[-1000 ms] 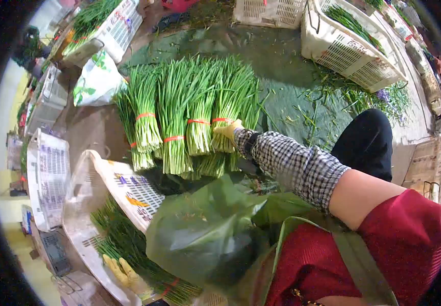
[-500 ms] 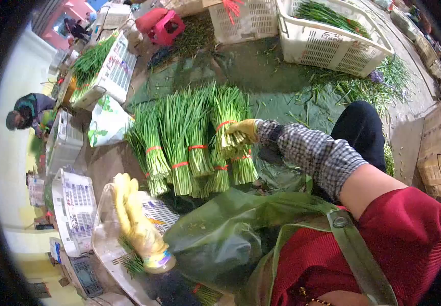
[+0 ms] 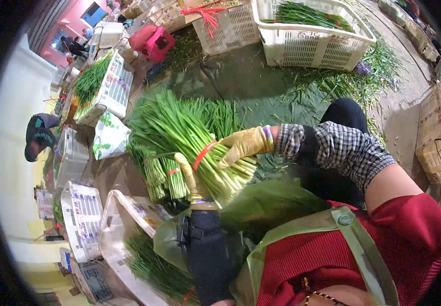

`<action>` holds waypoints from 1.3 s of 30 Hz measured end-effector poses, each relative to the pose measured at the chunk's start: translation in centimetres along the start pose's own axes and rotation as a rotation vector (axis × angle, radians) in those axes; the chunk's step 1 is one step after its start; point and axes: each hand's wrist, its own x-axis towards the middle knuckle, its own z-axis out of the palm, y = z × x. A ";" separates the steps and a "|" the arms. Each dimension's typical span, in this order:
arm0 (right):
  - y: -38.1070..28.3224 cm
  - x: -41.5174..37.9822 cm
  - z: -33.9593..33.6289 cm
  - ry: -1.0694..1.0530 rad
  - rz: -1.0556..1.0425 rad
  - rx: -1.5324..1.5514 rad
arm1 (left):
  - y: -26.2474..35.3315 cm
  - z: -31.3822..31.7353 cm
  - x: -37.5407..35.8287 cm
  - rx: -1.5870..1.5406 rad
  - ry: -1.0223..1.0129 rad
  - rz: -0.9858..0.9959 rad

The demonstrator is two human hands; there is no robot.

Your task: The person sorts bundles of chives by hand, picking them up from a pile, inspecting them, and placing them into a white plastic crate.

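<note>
A large bundle of chives (image 3: 187, 127), tied with a red band (image 3: 203, 155), is lifted and tilted in front of me, its leafy tops to the upper left and pale stems to the lower right. My right hand (image 3: 247, 144), in a yellow glove, wraps round the stem end just beside the band. From the lower left, my yellow-gloved left hand (image 3: 192, 176) presses against the bundle's side; some of its fingers are hidden behind the stems. Several other banded chive bundles (image 3: 175, 176) lie underneath on the green sheet, partly covered by the held one.
At the lower left stands a white crate (image 3: 121, 211) with chives (image 3: 157, 262) inside. Another white crate (image 3: 315, 46) with chives is at the back, near scattered trimmings (image 3: 327, 86). A pink stool (image 3: 158, 45) and a white-and-green bag (image 3: 111, 135) lie left. A person (image 3: 41, 135) bends at far left.
The right hand has raised a chive bundle from the row and tilted it. My left hand has moved right from above the crate to the bundle and closed against it.
</note>
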 end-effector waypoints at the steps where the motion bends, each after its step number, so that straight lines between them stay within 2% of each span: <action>1: -0.3 -0.3 0.2 0.060 -0.076 -0.144 | 0.1 0.7 -0.9 -0.019 0.056 0.012; 2: -0.6 -0.8 0.4 0.122 -0.158 -0.291 | 0.3 1.4 -1.6 -0.035 0.109 0.027; 3: -0.8 -1.1 0.7 0.271 -0.394 -0.475 | 0.5 0.9 -1.4 0.019 0.188 0.085; 4: -1.8 -2.0 0.6 0.364 -0.506 -0.685 | 0.7 0.5 -1.5 -0.031 0.096 0.069; 6: -1.4 -1.8 1.1 0.284 -0.928 -0.748 | 1.3 0.2 -2.2 -0.194 0.061 -0.117; 7: -2.3 -3.2 1.9 0.239 -0.751 -0.833 | 1.7 -0.3 -1.8 -0.156 -0.063 -0.073; 8: -2.2 -4.5 2.1 0.247 -0.788 -0.893 | 1.3 -0.6 -1.6 -0.043 0.096 0.072; 10: -0.5 -5.2 2.6 0.019 -0.658 -1.114 | 1.8 -0.8 -1.6 0.055 0.088 0.147; 11: 0.4 -6.1 3.1 -0.123 -0.429 -1.294 | 1.7 -1.5 -1.0 -0.036 0.119 0.128; 12: 0.6 -7.1 3.2 -0.263 -0.188 -1.459 | 2.1 -1.3 -0.8 -0.093 0.056 0.080; 14: 0.7 -8.3 2.4 -0.365 -0.184 -1.310 | 2.3 -0.9 -0.8 -0.093 0.039 0.109; 15: 0.6 -8.6 1.8 -0.252 -0.339 -1.095 | 2.4 -0.4 -1.0 -0.096 0.036 0.123; 16: -1.5 -9.1 1.7 -0.167 -0.293 -1.033 | 2.3 -0.3 -1.2 -0.075 0.050 0.125; 18: -3.5 -9.0 2.2 0.208 -0.689 -0.879 | 2.2 -0.2 -1.1 -0.024 0.068 0.122; 19: -3.7 -8.4 2.5 0.233 -0.653 -0.966 | 2.1 -0.9 -0.9 -0.076 0.004 0.077; 22: -3.2 -5.9 4.1 0.296 -0.506 -1.223 | 1.4 -0.9 -0.8 -0.030 0.051 0.158; 24: -2.8 -6.0 4.8 0.311 -0.479 -1.212 | 1.6 -0.6 -1.2 -0.039 0.053 0.134; 27: -2.1 -6.4 5.8 0.353 -0.312 -1.341 | 1.9 -0.3 -1.3 -0.071 0.053 0.105; 30: -0.1 -6.5 5.7 0.065 -0.044 -1.366 | 1.6 0.8 -1.6 0.059 0.180 0.203; 31: 1.2 -7.1 5.4 -0.012 -0.004 -1.405 | 2.5 0.3 -1.1 -0.013 0.036 0.122; 32: 2.2 -7.3 5.0 -0.147 0.098 -1.448 | 2.2 -0.1 -1.5 -0.049 0.011 0.115; 34: -0.4 -8.9 4.0 -0.290 0.092 -1.426 | 2.4 0.8 -1.4 0.054 0.040 0.279; 35: 1.8 -9.4 3.1 -0.134 -0.276 -1.351 | 2.6 0.1 -1.4 0.013 -0.005 0.225; 37: -0.9 -10.3 2.6 0.114 -0.362 -1.035 | 2.3 0.4 -1.6 -0.059 0.003 0.222; 38: -2.8 -10.6 2.5 0.168 -0.502 -0.925 | 2.4 0.1 -1.5 -0.084 -0.007 0.200; 39: -4.1 -10.3 2.8 0.381 -0.800 -0.872 | 2.4 0.1 -1.3 -0.084 -0.034 0.191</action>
